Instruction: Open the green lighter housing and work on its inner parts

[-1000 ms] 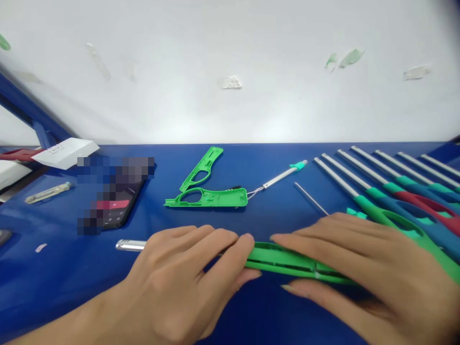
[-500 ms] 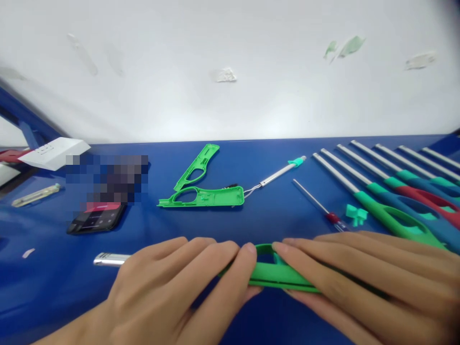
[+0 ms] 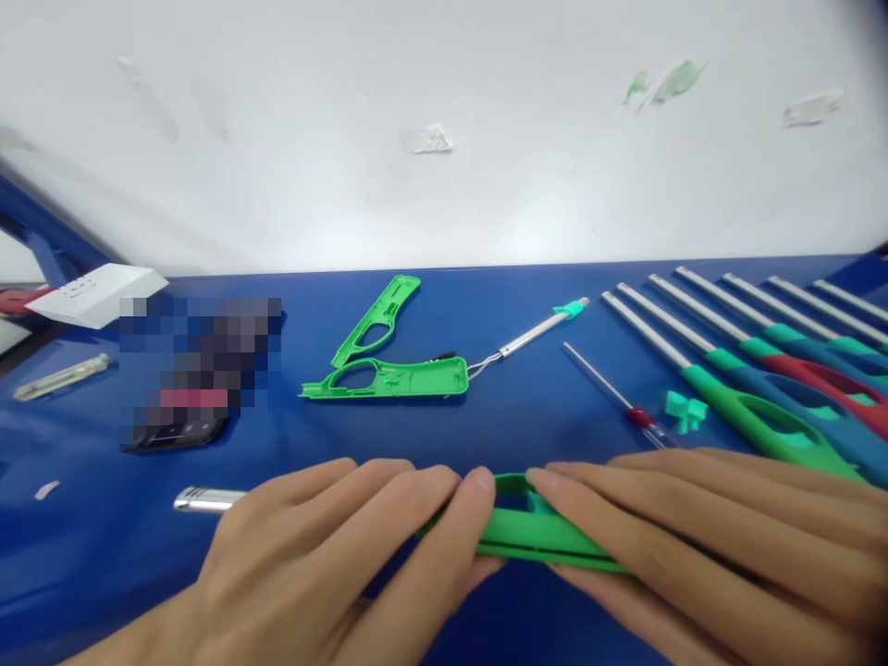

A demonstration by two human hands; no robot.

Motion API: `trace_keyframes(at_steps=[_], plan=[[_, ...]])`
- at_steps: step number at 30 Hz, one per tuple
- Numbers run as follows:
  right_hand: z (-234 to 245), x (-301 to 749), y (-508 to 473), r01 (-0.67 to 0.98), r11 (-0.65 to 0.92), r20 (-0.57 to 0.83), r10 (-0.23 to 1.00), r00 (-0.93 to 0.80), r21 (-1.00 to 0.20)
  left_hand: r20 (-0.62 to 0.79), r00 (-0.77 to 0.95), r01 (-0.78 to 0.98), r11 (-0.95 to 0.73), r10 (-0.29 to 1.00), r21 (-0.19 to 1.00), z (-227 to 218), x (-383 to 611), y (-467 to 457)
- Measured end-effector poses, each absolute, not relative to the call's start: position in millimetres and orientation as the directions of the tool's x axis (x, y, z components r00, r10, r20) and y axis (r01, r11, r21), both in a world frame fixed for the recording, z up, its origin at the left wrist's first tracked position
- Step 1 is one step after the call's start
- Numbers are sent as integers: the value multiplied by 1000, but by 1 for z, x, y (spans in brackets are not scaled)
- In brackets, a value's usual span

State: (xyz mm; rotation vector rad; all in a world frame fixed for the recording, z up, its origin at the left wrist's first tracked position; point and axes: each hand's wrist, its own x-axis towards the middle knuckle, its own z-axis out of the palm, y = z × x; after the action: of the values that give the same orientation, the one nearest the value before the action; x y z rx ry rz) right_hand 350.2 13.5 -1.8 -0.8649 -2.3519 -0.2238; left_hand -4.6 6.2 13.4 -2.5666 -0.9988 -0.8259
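At the near side of the blue table, two bare hands are gripping a green casing, which is serving as the centre of the clock for every direction that follows. At nine o'clock the left hand is pinching the casing, its fingertips pressing the far edge and its thumb bracing the near side. Toward three o'clock the right hand is pinching the other part the same way, and its fingers are covering that end. A looped opening is showing between them. Farther out at nine o'clock, a metal tube is sticking out past the left hand, which is hiding any join.

Between ten and eleven, two green half shells are lying with their insides facing up. Toward twelve, a wired metal rod is leading away from the nearer shell, wearing a teal collar. Between one and two, a screwdriver is resting just beside a teal piece. Around two o'clock, seven metal-necked tools are lying in a slanting row. Near ten, a partly blurred phone is lying flat.
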Motion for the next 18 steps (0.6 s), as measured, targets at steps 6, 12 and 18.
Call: trace_keyframes(at_steps=[6, 12, 18], plan=[[1, 341, 21, 643, 758, 591, 570, -572, -108, 587, 597, 691, -723, 547, -29, 9, -10, 10], [3, 349, 19, 634, 760, 558, 592, -582, -145, 499, 662, 657, -754, 559, -26, 8, 0, 13], [1, 353, 15, 623, 758, 521, 617, -589, -193, 476, 673, 647, -762, 566, -10, 3, -4, 8]])
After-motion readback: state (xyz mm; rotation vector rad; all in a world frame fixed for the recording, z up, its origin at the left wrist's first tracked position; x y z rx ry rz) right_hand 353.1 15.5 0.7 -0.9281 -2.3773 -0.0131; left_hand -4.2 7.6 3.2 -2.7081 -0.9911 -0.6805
